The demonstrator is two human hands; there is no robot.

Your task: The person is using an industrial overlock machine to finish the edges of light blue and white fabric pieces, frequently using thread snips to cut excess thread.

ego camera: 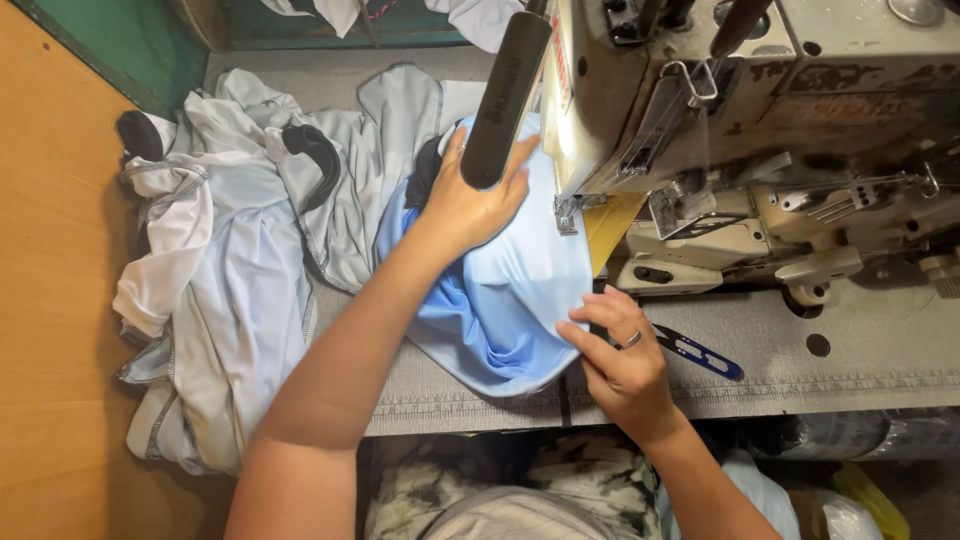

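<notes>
A light blue garment piece (pixel 500 300) lies bunched on the grey tabletop (pixel 800 385), its far edge drawn up to the presser foot (pixel 566 215) of an industrial sewing machine (pixel 760 130) that fills the upper right of the view. The left hand (pixel 470 200) lies flat on top of the blue fabric close to the foot, palm down and fingers spread — a released grip, pressing the cloth and not closed around anything; its fingertips reach under a dark, long flat bar (pixel 505 100) that slants down from the machine head. The right hand (pixel 620 355) sits at the near edge of the same fabric, thumb and forefinger pinched on the hem, so its grip is clenched on the blue piece; a ring shows on one finger. Just beside that hand, to its right, blue-handled thread snips (pixel 700 352) lie on the tabletop, touching neither hand. A yellow scrap (pixel 610 225) shows next to the presser foot, partly behind the blue cloth. To the left, well apart from the hands' work, a heap of pale grey-white garments (pixel 230 260) with dark collar pieces sprawls over the tabletop edge onto an orange-brown board (pixel 50 300). A printed ruler strip (pixel 480 405) runs along the front edge of the tabletop.
</notes>
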